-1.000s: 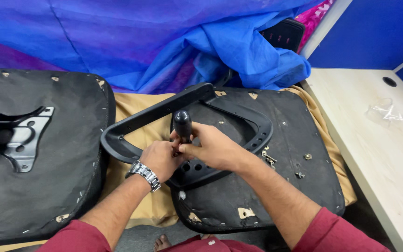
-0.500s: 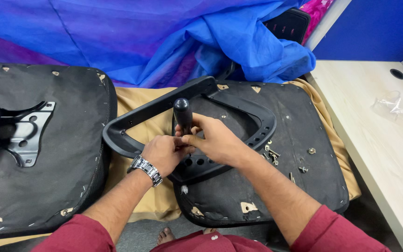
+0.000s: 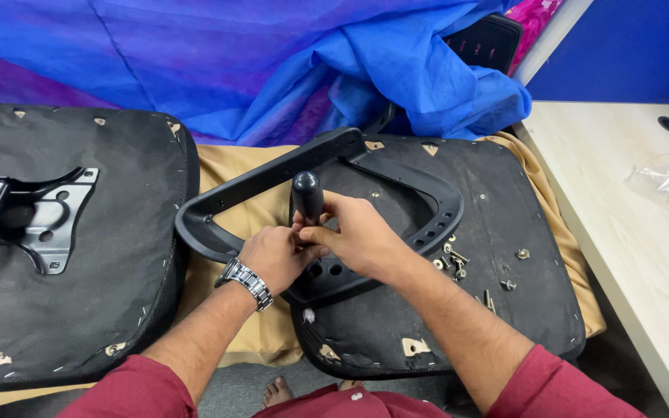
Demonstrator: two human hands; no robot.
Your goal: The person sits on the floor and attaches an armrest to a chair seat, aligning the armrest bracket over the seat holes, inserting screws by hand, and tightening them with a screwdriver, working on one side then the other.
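A black-handled screwdriver (image 3: 308, 195) is held upright at centre frame, over the armrest bracket (image 3: 327, 275) lying on the upturned seat base (image 3: 505, 224). The left hand (image 3: 272, 255) and right hand (image 3: 354, 236) are both closed around its shaft, just below the handle. The tool is judged light and rigid, its bulbous handle the natural grip. Loose screws (image 3: 452, 259) are seen at 3 o'clock of the hands.

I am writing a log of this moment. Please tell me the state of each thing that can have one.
screwdriver: upright, gripped by both hands
left hand: closed on screwdriver
right hand: closed on screwdriver
armrest: lying on seat base
seat base: upside down
screws: loose, scattered
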